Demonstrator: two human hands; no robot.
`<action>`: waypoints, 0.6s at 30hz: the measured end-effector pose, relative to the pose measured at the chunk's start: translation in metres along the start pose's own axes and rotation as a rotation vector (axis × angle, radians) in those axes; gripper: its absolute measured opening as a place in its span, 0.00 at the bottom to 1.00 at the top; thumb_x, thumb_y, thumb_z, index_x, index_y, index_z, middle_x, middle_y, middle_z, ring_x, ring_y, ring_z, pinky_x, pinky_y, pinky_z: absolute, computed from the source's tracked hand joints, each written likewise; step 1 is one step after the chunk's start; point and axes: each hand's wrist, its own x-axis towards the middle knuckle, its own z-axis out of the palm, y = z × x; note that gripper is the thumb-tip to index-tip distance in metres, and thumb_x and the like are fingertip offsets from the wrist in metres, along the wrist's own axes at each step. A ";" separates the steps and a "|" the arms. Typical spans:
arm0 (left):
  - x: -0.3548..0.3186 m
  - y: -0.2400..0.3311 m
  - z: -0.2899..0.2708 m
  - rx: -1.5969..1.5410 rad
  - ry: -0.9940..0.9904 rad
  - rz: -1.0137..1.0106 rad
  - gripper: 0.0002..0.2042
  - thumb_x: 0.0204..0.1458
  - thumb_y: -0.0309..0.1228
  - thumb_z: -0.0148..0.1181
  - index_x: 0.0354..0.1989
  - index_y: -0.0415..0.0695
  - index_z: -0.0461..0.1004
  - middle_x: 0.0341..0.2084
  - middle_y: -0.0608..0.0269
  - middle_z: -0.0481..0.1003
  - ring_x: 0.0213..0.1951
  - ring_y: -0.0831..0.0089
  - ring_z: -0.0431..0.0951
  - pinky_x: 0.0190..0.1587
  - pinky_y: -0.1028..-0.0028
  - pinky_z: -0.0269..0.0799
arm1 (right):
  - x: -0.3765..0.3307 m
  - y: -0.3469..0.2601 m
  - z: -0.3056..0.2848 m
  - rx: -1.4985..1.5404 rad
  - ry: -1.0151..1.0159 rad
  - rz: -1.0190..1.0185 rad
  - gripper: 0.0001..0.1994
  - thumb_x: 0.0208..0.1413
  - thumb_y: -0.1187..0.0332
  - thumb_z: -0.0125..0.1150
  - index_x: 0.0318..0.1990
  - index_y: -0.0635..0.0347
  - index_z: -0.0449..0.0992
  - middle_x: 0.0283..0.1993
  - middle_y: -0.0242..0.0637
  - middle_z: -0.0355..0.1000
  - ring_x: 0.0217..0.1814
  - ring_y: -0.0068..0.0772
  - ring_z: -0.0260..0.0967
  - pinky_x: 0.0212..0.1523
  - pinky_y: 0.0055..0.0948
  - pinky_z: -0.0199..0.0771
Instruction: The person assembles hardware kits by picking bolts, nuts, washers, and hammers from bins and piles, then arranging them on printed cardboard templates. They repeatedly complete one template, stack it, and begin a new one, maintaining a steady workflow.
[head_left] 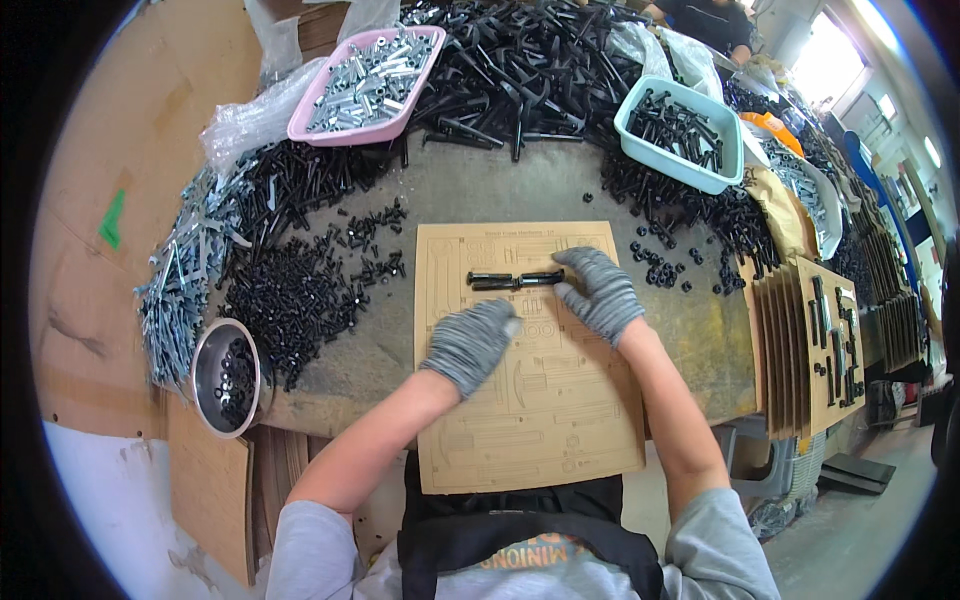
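at the front of the workbench point(510, 185), a brown board point(590, 400) printed with part outlines lies face up, its near end reaching past the bench edge toward the person. on its upper half rests a short row of black bolts point(492, 284), laid crosswise, roughly end to end and side by side.

left hand point(473, 345), gloved: placed over the board, below and left of the bolts. its fingers are bent and close together; whether they pinch anything cannot be told. right hand point(600, 290), gloved: thumb and fingers are parted, with the right end of the row between them. contact with the metal cannot be confirmed.

surroundings: small black screws point(290, 290) are heaped to the left, loose black nuts point(658, 270) lie to the right, and a pink tub point(350, 138) and a blue tub point(680, 178) stand beyond the board.

hazards, as judged: the bolts look round in the shank and appear unsecured, so a brush from either glove could roll them out of line. downward pressure on the overhanging end could tip the board and send them sliding. knitted glove fabric may catch a thread and drag a bolt along. stray nuts near the right forearm could be swept onto the board by a careless sleeve or elbow.
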 end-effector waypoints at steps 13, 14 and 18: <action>-0.012 0.003 0.006 -0.451 -0.035 -0.096 0.12 0.56 0.36 0.56 0.37 0.39 0.76 0.28 0.54 0.77 0.32 0.62 0.78 0.38 0.69 0.73 | -0.072 -0.009 -0.004 -0.275 0.219 0.321 0.18 0.45 0.66 0.65 0.46 0.57 0.75 0.55 0.47 0.67 0.58 0.49 0.62 0.59 0.42 0.63; -0.011 0.004 0.001 -0.476 -0.044 -0.101 0.12 0.55 0.35 0.57 0.39 0.39 0.76 0.30 0.54 0.77 0.33 0.63 0.78 0.39 0.69 0.73 | -0.069 -0.013 -0.008 -0.259 0.271 0.245 0.17 0.46 0.67 0.64 0.46 0.57 0.75 0.53 0.46 0.69 0.55 0.48 0.65 0.57 0.41 0.66; -0.004 -0.006 -0.005 -0.243 0.082 0.070 0.11 0.53 0.35 0.59 0.37 0.39 0.78 0.32 0.54 0.78 0.34 0.62 0.78 0.41 0.69 0.72 | -0.053 -0.037 -0.009 0.115 -0.036 0.137 0.11 0.51 0.68 0.58 0.43 0.57 0.76 0.45 0.43 0.73 0.46 0.46 0.71 0.49 0.37 0.71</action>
